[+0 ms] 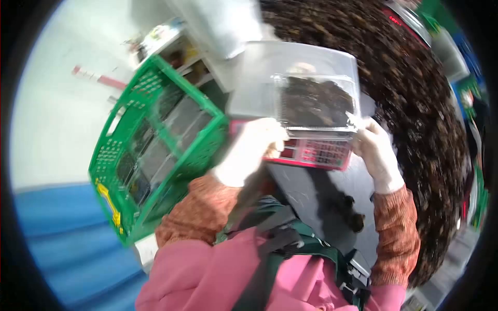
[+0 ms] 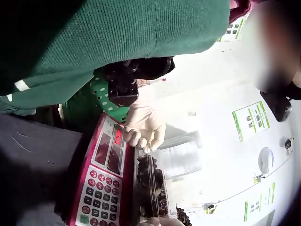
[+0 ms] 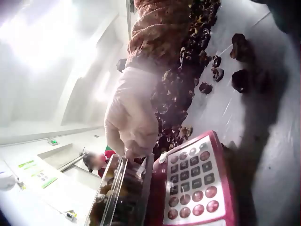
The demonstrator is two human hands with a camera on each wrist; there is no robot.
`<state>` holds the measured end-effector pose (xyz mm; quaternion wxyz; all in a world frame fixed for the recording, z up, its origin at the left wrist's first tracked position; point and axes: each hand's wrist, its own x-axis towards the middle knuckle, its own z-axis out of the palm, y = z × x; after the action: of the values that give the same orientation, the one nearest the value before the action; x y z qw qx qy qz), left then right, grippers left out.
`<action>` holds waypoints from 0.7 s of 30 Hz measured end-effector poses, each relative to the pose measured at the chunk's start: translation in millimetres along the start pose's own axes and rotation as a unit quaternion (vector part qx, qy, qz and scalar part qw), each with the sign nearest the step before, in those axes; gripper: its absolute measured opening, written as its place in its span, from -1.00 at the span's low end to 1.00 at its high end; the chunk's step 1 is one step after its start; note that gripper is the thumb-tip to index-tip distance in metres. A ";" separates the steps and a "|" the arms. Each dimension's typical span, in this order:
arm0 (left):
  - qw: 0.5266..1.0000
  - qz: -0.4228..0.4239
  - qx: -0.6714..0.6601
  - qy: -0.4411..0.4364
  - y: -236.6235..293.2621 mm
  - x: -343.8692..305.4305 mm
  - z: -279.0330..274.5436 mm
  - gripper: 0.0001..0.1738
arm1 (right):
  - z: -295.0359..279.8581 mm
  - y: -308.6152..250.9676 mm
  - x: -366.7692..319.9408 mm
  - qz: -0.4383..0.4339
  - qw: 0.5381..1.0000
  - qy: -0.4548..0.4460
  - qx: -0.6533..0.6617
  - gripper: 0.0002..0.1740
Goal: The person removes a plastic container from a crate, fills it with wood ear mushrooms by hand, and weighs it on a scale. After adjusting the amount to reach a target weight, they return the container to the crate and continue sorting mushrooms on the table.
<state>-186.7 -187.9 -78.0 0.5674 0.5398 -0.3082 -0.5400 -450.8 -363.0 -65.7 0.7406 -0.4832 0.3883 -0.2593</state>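
A clear plastic clamshell box (image 1: pixel 316 127) with dark brown pieces inside sits at a red-edged digital scale (image 1: pixel 324 154). White gloves cover both hands. My left hand (image 1: pixel 259 139) pinches the box's near left corner; its curled fingers also show at the box edge in the left wrist view. At the near right corner, the fingers of my right hand (image 1: pixel 374 145) grip the rim, as the right wrist view (image 3: pixel 131 113) confirms. Behind and left of the box stands a larger translucent tub (image 1: pixel 254 88). Red digits glow on the scale display (image 2: pixel 118 137).
A green crate (image 1: pixel 189 171) holding several clear boxes stands on the left. Dark, curled, mushroom-like pieces form a large heap (image 1: pixel 430 171) along the right. A few loose pieces (image 1: pixel 355 220) lie on the grey table (image 1: pixel 306 192). Another scale (image 1: pixel 410 20) is at the far right.
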 end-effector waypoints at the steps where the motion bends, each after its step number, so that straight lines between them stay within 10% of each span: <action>1: 0.999 -0.020 -0.026 0.016 1.9 -3.8 2.0 -0.82 | 10.5 -5.2 -6.7 -0.011 1.000 0.015 -0.024 -0.90; 9: 0.995 0.055 0.053 0.071 64.5 -68.1 -31.8 -0.74 | 79.1 -40.0 -24.5 -0.180 0.981 -0.053 -0.039 -0.93; 11: 0.980 0.184 -0.018 0.080 53.4 -79.4 -56.6 -0.58 | 105.7 -45.8 -32.4 -0.183 0.979 -0.067 -0.060 -0.89; 15: 0.922 0.159 -0.353 -0.013 74.7 -100.7 -83.1 -0.46 | 147.5 -33.1 -30.5 -0.137 0.970 -0.200 -0.024 -0.84; 17: 0.948 0.073 -0.195 0.241 54.6 -97.1 -114.2 -0.69 | 164.6 -24.7 -33.4 -0.071 0.964 -0.252 -0.038 -0.80; 21: 0.934 0.115 -0.237 0.240 75.4 -124.2 -124.5 -0.72 | 175.2 -16.9 -39.7 -0.065 0.967 -0.244 0.022 -0.61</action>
<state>-77.5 -48.1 -6.0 0.7941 0.4642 -0.0854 -0.3829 -328.6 -249.4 3.3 0.8049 -0.5395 0.1583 -0.1897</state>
